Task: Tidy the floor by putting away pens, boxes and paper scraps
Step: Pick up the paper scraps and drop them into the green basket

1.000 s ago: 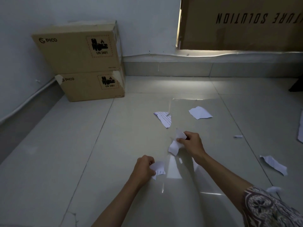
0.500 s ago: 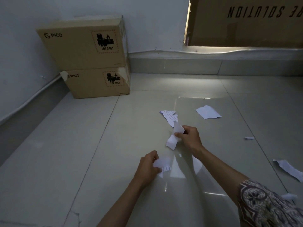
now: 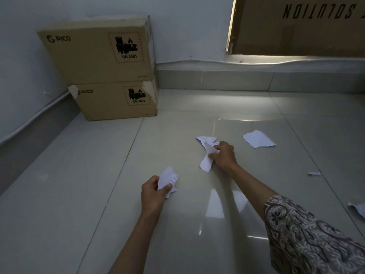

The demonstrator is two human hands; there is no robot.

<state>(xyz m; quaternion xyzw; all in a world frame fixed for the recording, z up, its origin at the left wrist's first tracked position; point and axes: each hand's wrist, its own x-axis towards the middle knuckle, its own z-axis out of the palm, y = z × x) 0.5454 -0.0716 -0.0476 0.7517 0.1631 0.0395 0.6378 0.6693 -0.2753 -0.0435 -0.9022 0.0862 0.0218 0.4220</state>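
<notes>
1. Paper scraps are my job now: my left hand (image 3: 153, 191) has its fingers curled round a small bunch of scraps (image 3: 167, 181) at about 6 o'clock on the floor (image 3: 98, 194).
2. My right hand (image 3: 224, 155) pinches a folded white scrap (image 3: 206, 162) between thumb and fingers, out at 12 o'clock from the left hand.
3. Over the last second that right hand has slid forward, and its knuckles now reach the lined scrap (image 3: 206, 139) lying just beyond it.
4. I judge this means the lined scrap is the next pickup, added to what I already hold.
5. More scraps wait: a white piece (image 3: 258, 139) at 2 o'clock, a tiny bit (image 3: 314, 174) at 3 o'clock, and one (image 3: 358, 209) at 4 o'clock by the frame edge.
6. Two stacked cardboard boxes (image 3: 110, 76) sit against the wall at 10 o'clock; I see no pens.
</notes>
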